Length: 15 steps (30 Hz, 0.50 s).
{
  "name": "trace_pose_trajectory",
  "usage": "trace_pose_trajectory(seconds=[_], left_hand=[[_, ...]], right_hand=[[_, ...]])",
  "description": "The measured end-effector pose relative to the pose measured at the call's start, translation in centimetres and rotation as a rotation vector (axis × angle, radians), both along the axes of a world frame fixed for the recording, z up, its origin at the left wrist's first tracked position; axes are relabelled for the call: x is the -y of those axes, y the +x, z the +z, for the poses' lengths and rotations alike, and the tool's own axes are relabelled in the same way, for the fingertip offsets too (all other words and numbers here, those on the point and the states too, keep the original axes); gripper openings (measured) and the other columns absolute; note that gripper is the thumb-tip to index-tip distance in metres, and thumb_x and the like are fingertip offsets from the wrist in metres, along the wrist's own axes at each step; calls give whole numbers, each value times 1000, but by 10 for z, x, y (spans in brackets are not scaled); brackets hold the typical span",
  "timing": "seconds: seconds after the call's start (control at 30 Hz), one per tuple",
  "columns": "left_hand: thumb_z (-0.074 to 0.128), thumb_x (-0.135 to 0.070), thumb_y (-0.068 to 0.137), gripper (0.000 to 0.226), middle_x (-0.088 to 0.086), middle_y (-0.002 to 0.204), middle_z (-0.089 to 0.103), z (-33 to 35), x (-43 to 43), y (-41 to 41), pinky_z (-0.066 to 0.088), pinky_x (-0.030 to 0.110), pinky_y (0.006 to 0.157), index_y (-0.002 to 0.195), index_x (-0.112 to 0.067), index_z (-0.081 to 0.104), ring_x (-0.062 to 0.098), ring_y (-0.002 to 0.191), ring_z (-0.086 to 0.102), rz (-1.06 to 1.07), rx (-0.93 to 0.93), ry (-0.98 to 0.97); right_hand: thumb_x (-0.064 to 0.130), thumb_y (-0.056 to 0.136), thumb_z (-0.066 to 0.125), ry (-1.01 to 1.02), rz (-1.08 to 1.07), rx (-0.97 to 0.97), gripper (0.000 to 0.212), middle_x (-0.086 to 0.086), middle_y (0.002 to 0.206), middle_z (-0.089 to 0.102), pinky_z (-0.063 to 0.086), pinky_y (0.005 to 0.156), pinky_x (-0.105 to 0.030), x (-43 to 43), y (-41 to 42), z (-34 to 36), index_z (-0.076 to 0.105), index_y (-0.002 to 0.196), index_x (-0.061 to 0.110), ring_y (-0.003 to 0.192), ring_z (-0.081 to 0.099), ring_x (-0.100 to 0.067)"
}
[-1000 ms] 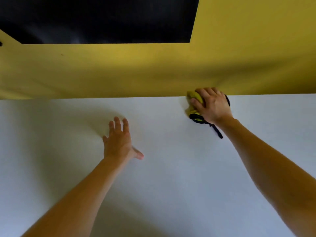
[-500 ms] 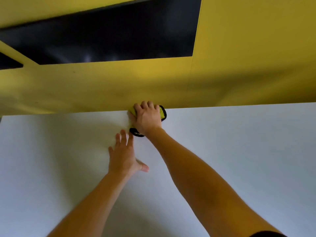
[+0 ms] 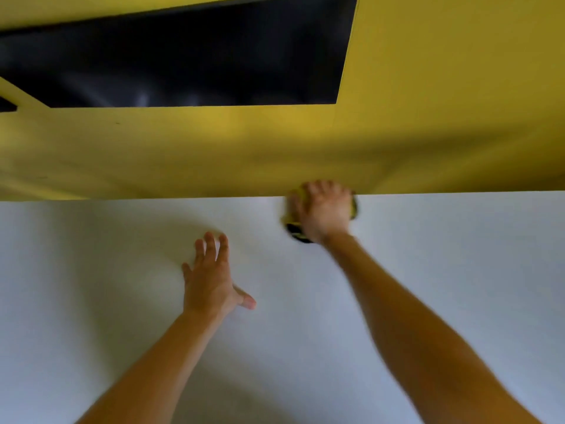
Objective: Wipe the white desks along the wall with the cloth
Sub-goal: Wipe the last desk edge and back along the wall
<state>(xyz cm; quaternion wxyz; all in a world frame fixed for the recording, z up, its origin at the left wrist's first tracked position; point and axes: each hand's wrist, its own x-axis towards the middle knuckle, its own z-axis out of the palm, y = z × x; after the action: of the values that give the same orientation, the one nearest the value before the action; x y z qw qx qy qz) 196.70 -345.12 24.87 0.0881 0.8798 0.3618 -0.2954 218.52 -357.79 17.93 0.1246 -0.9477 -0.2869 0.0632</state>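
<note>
One desk (image 3: 458, 255) | right hand (image 3: 324, 211) fingers grip cloth (image 3: 294, 229) | left hand (image 3: 209, 280) fingers straight, flat

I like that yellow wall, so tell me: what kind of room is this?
Probably a classroom or office, though that is a guess: a white desk stands against a yellow wall with a dark panel, and the right hand presses a cloth on it.

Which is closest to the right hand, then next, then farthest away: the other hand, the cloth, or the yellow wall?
1. The cloth, right under the right hand.
2. The yellow wall, just beyond its fingers.
3. The left hand, off to the left and nearer the person.
</note>
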Motion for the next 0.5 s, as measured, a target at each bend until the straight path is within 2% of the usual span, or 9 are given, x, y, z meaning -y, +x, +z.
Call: trace_pose_trajectory(seconds=[0.1, 0.17, 0.23, 0.3, 0.43, 0.5], left_hand=[[93, -82, 52, 168, 9, 182, -7, -1, 4, -1, 23, 63, 131, 173, -21, -6, 33, 169, -4, 9, 3, 29], [92, -83, 50, 169, 8, 183, -7, -5, 2, -2, 22, 63, 131, 173, -22, -5, 33, 169, -4, 16, 20, 46], [93, -82, 49, 169, 9, 182, -5, -6, 1, -2, 24, 63, 131, 173, -21, -5, 33, 169, -3, -2, 14, 16], [93, -81, 52, 168, 11, 182, -6, -6, 1, -5, 23, 64, 131, 173, -19, -6, 35, 169, -3, -1, 25, 6], [91, -81, 57, 167, 13, 181, -10, -6, 2, -5, 20, 66, 131, 172, -18, -11, 37, 168, -6, -22, 36, -9], [91, -81, 57, 166, 13, 181, -9, -6, 4, -5, 21, 67, 130, 171, -18, -12, 37, 168, -6, -24, 41, 5]], right_hand=[[59, 108, 37, 21, 190, -86, 51, -11, 115, 68, 43, 93, -52, -101, -61, 14, 66, 117, 18, 111, 58, -37], [61, 109, 38, 37, 279, -108, 52, -10, 118, 68, 43, 94, -50, -108, -61, 11, 65, 123, 19, 115, 58, -36], [65, 107, 44, 120, 297, -81, 53, -9, 116, 70, 45, 91, -48, -71, -34, 4, 66, 124, 21, 114, 60, -37], [68, 102, 52, 126, 175, -63, 52, -7, 114, 72, 48, 90, -48, -2, 2, -5, 69, 123, 24, 112, 62, -38], [70, 99, 49, -13, -52, -21, 55, -9, 124, 71, 48, 101, -52, 144, 79, 5, 70, 125, 25, 121, 57, -41], [68, 99, 45, -86, -174, -2, 58, -15, 124, 68, 45, 105, -54, 155, 81, 6, 70, 122, 20, 121, 53, -42]])
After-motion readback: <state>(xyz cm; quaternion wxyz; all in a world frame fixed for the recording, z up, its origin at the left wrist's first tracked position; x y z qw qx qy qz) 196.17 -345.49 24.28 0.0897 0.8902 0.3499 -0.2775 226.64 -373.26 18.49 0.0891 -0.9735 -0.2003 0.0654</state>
